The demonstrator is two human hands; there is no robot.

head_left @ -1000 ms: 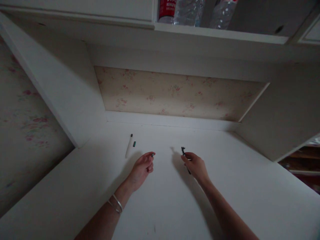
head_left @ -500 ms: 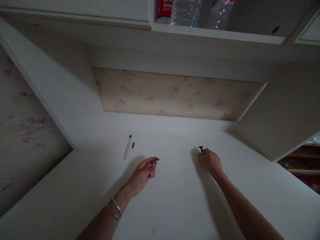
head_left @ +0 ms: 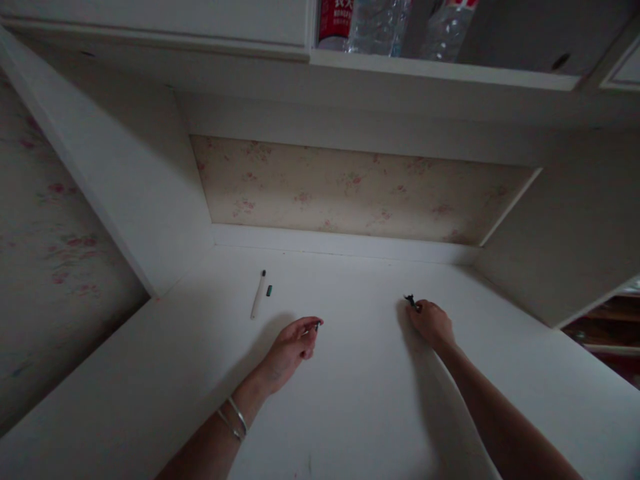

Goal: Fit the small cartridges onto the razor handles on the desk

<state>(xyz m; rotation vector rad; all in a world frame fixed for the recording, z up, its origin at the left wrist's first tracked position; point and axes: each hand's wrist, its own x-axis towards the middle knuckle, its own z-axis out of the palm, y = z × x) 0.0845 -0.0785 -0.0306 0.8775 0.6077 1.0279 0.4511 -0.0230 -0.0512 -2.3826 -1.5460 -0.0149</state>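
Observation:
My left hand (head_left: 291,343), a bracelet at its wrist, is over the white desktop with thumb and forefinger pinched on a small dark piece (head_left: 317,326). Its kind is too small to make out. Farther right, my right hand (head_left: 433,325) is closed on a small black object with a forked tip (head_left: 410,300). The tip sticks out past the fingers toward the back left; the rest is hidden in the hand. Beyond my left hand lies a pale toothbrush (head_left: 259,295) with a dark head. Beside it rests a small dark-green piece (head_left: 269,291).
The white desktop (head_left: 350,400) runs back to a low ledge (head_left: 345,245) below a flowered wall panel. Side panels stand left and right. An overhead shelf (head_left: 440,72) holds a red-labelled bottle (head_left: 335,20) and clear plastic bottles (head_left: 375,27).
My right hand has moved slightly right with the black object, whose forked tip now leans more to the left. My left hand keeps its pinch; the view has shifted a little.

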